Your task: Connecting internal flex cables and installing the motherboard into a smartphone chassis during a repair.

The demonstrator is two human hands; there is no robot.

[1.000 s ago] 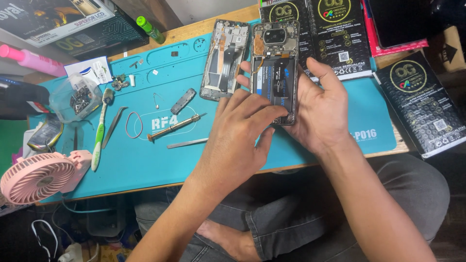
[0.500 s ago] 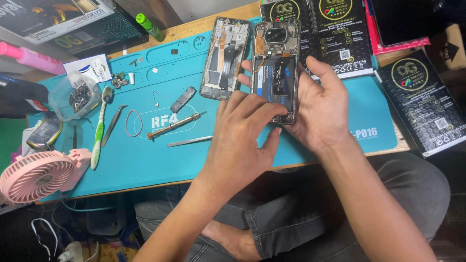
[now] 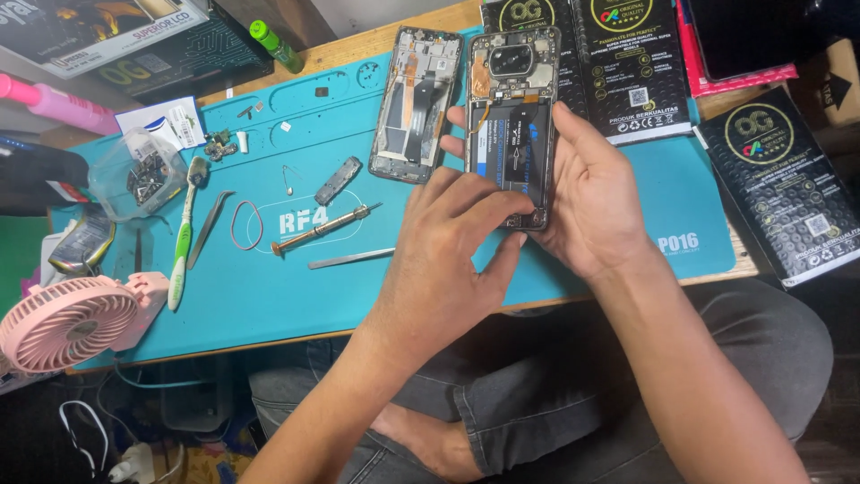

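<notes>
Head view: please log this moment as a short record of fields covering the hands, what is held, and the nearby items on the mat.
left hand: left hand, fingers on the lower end of the opened phone
right hand: right hand, cradles the phone's right edge
phone state: back off, battery and board exposed
beside it: phone frame, flat on the teal mat
tools on mat: screwdriver, tweezers, toothbrush
left edge: pink fan

It was a phone-repair workbench — a teal silicone work mat (image 3: 269, 296) carried a slim brass-tipped screwdriver (image 3: 318, 229), steel tweezers (image 3: 351, 259) just below it, and a gutted phone frame (image 3: 415, 103) above-right.
</notes>
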